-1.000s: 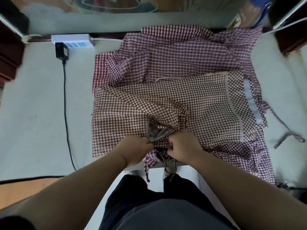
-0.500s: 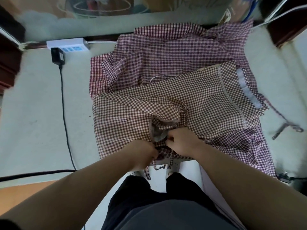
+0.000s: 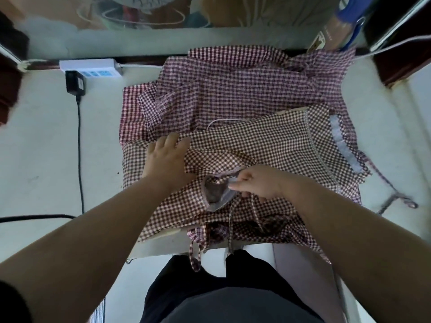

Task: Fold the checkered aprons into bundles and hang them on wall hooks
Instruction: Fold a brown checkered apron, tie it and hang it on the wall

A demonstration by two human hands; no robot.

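Note:
A brown-and-white checkered apron (image 3: 268, 145) lies spread on the white table (image 3: 46, 148), on top of a red-and-white checkered apron (image 3: 228, 89) that reaches to the far edge. My left hand (image 3: 165, 155) lies on the brown apron's far left part, fingers stretched toward its upper edge. My right hand (image 3: 256, 183) pinches the grey-lined pocket opening (image 3: 217, 194) near the middle of the brown apron. Checkered ties (image 3: 196, 250) hang over the near table edge.
A white power strip (image 3: 91, 67) with a black plug sits at the far left, its black cable (image 3: 79, 148) running down the table. A loose apron strap (image 3: 394, 197) trails on the right. Dark furniture stands at both far corners.
My left hand left the bunched cloth by the pocket and moved up and left onto the brown apron's far part. My right hand stayed at the pocket opening.

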